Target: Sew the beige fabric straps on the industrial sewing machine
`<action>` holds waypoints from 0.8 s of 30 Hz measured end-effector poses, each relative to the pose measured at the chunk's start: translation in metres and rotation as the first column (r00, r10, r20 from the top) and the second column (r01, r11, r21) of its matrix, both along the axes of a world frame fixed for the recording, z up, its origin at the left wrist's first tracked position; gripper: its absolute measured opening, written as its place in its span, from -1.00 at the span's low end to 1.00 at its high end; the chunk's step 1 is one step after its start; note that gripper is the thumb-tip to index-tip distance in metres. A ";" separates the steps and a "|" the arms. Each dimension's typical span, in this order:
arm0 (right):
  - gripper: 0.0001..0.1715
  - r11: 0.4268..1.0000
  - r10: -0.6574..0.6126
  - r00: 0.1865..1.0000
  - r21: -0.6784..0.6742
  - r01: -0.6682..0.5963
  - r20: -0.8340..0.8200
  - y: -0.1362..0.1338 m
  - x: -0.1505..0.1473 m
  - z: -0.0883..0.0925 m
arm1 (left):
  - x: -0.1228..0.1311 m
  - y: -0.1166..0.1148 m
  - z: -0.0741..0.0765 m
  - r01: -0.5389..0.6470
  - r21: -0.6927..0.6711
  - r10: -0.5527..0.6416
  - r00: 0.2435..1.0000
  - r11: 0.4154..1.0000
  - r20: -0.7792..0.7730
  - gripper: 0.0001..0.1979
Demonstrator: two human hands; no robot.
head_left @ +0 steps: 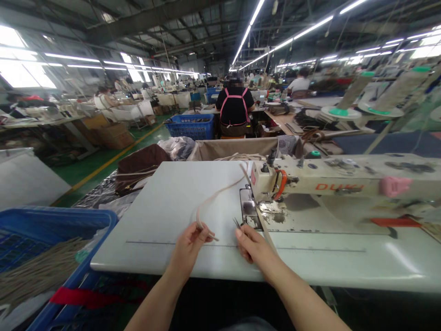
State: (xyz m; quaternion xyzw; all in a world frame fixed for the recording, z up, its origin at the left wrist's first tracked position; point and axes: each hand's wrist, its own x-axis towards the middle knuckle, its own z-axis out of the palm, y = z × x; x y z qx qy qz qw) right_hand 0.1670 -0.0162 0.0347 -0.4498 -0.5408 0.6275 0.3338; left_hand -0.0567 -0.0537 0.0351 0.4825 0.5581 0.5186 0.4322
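Observation:
My left hand (195, 236) pinches the end of a narrow beige strap (211, 202), a short tail of it sticking out past the fingers. From there the strap curves back over the white table towards the sewing machine head (267, 181). My right hand (251, 242) is closed around thread snips (236, 223), whose pointed tips show beyond the fingers, slightly apart. The handles are hidden in the palm. Another length of strap (265, 225) runs from the machine's needle area to beside my right hand. The hands are apart, above the table's front edge.
A blue basket (103, 220) with many thin strips stands at the left. Brown fabric (144, 163) and a beige-lined bin (237, 149) lie behind the table (161, 207). Thread cones (351, 94) rise at the right. A co-worker (236, 103) sits ahead, back turned.

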 end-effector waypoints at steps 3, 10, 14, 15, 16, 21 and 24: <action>-0.33 0.951 -0.103 0.954 0.309 0.010 0.283 -0.009 0.020 0.002 | -0.033 0.009 0.013 0.142 -0.105 -0.152 0.983 0.984 -0.102 -0.52; -0.53 0.739 -0.533 0.481 0.660 -0.137 0.696 -0.016 0.070 -0.003 | -0.155 0.056 0.076 0.039 -0.222 -0.042 0.999 0.974 -0.010 -0.57; -0.38 0.761 -0.497 0.367 0.598 -0.251 0.786 -0.015 0.076 -0.018 | -0.224 0.079 0.104 -0.430 0.111 0.392 0.883 0.896 0.260 -0.62; -0.34 0.764 -0.484 0.367 0.588 -0.267 0.794 -0.016 0.076 -0.022 | -0.236 0.080 0.103 -0.498 0.058 0.466 0.841 0.865 0.275 -0.60; -0.32 0.759 -0.479 0.371 0.588 -0.281 0.795 -0.016 0.075 -0.025 | -0.244 0.080 0.099 -0.539 -0.038 0.530 0.809 0.841 0.254 -0.56; -0.37 0.685 -0.546 0.374 0.656 -0.316 0.750 -0.015 0.075 -0.042 | -0.239 0.070 0.041 -0.417 -0.228 0.447 0.889 0.880 0.096 -0.53; -0.39 0.667 -0.561 0.342 0.656 -0.353 0.754 -0.013 0.075 -0.043 | -0.217 0.068 0.014 -0.439 -0.070 0.444 0.893 0.896 0.076 -0.57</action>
